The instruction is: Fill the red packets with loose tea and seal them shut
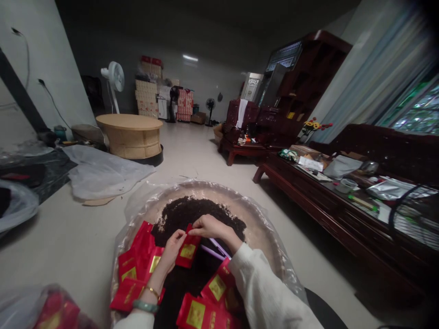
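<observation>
Between my two hands is a red packet (pixel 188 251) with a gold label, held up by its top edge over a wide round basket (pixel 264 228). My left hand (pixel 174 246) pinches the packet's upper left corner. My right hand (pixel 209 226) is closed on the upper right edge. Behind the packet lies a heap of dark, loose tea-like leaves (pixel 202 208). A purple tool with two long arms (pixel 216 249) shows partly under my right wrist. More red packets lie in the basket, some at the left (pixel 132 265) and some at the front (pixel 199 313).
Clear plastic lines the basket's rim. At lower left is a bag with red packets (pixel 56 310). A plastic sheet (pixel 103 171) lies on the floor near a round woven stand (pixel 132 137). To the right runs a long dark wooden table (pixel 308 196) covered with things.
</observation>
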Action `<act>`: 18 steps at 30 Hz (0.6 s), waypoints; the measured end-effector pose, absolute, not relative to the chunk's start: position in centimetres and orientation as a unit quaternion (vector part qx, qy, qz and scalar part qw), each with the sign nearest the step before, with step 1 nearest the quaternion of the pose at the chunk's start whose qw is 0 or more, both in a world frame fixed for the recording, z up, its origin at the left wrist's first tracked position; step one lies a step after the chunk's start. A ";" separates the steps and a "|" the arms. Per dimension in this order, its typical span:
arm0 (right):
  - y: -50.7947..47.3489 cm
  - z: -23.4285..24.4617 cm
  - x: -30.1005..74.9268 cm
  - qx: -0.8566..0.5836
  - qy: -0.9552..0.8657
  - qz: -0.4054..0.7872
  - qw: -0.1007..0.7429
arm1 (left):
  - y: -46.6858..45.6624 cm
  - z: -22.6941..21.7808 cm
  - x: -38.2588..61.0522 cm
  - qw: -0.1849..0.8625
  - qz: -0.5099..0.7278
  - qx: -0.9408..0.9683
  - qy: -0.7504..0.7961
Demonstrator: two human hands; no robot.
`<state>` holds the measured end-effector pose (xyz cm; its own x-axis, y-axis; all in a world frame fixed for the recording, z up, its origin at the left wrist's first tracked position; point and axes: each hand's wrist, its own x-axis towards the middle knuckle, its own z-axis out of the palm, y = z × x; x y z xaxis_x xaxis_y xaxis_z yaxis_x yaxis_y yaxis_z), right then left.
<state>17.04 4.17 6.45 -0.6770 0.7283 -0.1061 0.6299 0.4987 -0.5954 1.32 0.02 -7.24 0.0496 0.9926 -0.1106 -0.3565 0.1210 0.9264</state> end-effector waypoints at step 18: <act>7.1 1.4 17.1 -0.493 -0.753 0.320 0.295 | 0.0 -7.1 0.9 0.625 0.547 0.374 0.412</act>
<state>17.09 7.13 1.38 -0.3394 0.9316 0.1300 0.5541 0.3097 -0.7727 0.92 0.02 -7.14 0.0612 0.9925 -0.1054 -0.3760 0.1208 0.9187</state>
